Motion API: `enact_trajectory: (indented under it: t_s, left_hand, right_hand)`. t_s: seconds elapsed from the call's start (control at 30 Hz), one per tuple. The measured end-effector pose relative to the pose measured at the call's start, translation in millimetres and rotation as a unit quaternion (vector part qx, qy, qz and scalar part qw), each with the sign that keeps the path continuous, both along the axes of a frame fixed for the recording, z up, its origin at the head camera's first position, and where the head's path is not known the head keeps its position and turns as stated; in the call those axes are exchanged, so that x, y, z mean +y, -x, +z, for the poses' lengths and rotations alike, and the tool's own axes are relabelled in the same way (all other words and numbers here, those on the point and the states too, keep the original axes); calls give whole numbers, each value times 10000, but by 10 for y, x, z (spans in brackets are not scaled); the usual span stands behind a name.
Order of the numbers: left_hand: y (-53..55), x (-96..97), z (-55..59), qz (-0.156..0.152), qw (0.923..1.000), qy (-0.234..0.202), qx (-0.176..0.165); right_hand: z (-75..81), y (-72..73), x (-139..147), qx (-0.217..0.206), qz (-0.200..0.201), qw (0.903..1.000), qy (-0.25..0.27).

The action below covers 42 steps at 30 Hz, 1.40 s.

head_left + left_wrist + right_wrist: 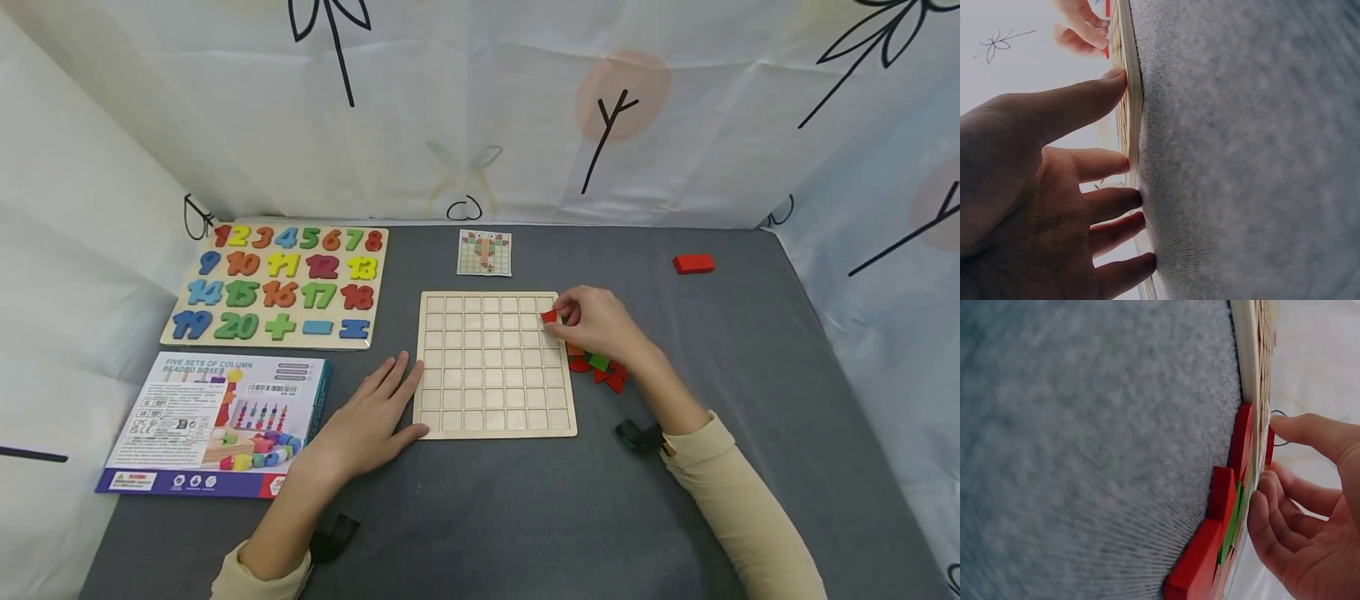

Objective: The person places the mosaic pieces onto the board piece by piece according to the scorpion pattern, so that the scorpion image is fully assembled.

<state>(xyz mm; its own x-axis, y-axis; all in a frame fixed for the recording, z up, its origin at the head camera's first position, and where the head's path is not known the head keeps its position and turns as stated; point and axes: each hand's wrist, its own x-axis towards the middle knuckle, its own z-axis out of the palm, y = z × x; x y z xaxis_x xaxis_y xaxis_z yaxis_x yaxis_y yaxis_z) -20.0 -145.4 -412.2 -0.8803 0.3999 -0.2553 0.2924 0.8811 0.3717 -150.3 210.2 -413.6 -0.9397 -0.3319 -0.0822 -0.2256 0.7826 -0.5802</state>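
Observation:
A wooden grid board (495, 364) with square cells lies on the dark grey table. My left hand (367, 425) rests at the board's left side, fingers spread; in the left wrist view its thumb (1085, 106) touches the board's edge. Over the board's upper right corner, my right hand (600, 321) pinches a small red tile (550, 317) between thumb and finger. The right wrist view shows that red tile (1270, 445) held just above the board. Beside the board's right edge, partly under the right arm, lie several loose tiles: red ones (615, 379), a green one (599, 362) and some orange.
A small pattern card (484, 252) lies behind the board. A red block (693, 264) sits at the back right. On the left are a number puzzle board (279, 283) and a boxed bead set (213, 425). Patterned white cloth (480, 108) walls the table's back and sides.

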Motion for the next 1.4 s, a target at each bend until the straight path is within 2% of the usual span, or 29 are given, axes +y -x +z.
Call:
enact_trajectory:
  t_s: [0.17, 0.33, 0.7, 1.0, 1.4]
  left_hand:
    - [-5, -1, 2, 25, 10000, 17, -31]
    - [-6, -1, -6, 20, 10000, 49, -31]
    - [-7, 2, -21, 22, 10000, 12, -44]
    - [-6, 1, -24, 50, 9999, 29, -125]
    - [-5, -8, -28, 53, 9999, -3, -119]
  right_hand:
    - [-42, 37, -22, 111, 30, 9994, -331]
    - [-58, 60, -47, 219, 70, 9990, -393]
    - [6, 13, -12, -123, 278, 9995, 37]
    - [42, -36, 196, -242, 57, 9990, 384]
    - [-21, 23, 605, 22, -432, 9982, 424]
